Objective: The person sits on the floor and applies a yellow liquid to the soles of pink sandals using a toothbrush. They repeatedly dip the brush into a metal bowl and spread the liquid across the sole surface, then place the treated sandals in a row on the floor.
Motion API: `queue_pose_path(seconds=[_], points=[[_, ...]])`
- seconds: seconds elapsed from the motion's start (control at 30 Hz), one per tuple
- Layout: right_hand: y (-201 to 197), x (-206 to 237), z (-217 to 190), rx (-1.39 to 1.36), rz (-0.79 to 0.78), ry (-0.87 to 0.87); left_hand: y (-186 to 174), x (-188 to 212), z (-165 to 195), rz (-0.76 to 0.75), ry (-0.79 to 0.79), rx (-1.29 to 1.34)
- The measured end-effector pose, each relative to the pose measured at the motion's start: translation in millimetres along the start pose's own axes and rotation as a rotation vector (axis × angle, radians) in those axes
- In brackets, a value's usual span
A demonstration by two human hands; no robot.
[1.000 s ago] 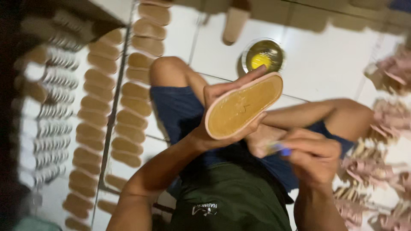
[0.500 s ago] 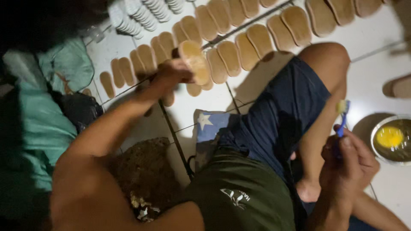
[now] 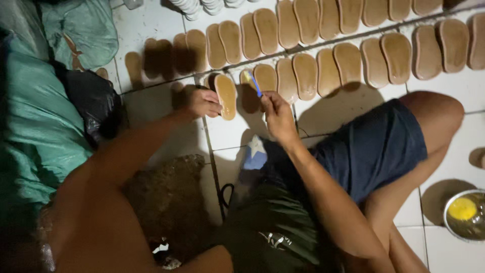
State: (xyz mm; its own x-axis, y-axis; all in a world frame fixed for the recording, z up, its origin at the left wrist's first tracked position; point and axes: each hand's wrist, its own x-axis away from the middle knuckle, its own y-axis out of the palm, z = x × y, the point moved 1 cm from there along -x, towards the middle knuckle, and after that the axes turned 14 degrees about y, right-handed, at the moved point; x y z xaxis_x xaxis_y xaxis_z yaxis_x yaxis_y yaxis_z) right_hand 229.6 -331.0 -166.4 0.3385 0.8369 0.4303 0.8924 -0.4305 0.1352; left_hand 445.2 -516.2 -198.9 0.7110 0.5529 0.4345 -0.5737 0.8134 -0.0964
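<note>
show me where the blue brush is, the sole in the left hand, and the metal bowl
blue brush (image 3: 255, 84), head view, on its handle above the right hand's fingers.
sole (image 3: 226, 96), head view, on its tan middle.
metal bowl (image 3: 448, 218), head view, on its left rim.

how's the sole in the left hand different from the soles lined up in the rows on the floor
The sole in the left hand is gripped by the left hand and stands alone below the rows, while the soles in the rows lie untouched, packed side by side. The held one looks brighter and yellower; those at the rows' left end sit in shadow. They share the same tan colour and elongated shape.
</note>
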Motion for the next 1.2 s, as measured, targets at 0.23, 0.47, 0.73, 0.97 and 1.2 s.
queue_pose_path(seconds=[0.23,0.47,0.73,0.97,1.2], points=[[50.1,-32.6,7.4,0.136,-0.027,-0.038,-9.8,-9.4,-13.0,0.059,0.030,0.115],[42.1,-42.5,28.9,0.174,-0.013,-0.060,-13.8,-16.1,-25.0,-0.031,0.126,0.072],[-7.8,-22.5,27.3,-0.059,0.199,-0.146,-4.1,-26.0,-34.7,0.168,0.077,-0.353],[-182.6,110.1,-42.2,-0.317,0.617,-0.250,152.5,-98.9,44.1,-0.123,0.232,-0.792],[-294.1,240.1,-23.6,-0.507,1.008,-0.279,450.4,-222.3,202.7,-0.397,1.123,-0.453]])
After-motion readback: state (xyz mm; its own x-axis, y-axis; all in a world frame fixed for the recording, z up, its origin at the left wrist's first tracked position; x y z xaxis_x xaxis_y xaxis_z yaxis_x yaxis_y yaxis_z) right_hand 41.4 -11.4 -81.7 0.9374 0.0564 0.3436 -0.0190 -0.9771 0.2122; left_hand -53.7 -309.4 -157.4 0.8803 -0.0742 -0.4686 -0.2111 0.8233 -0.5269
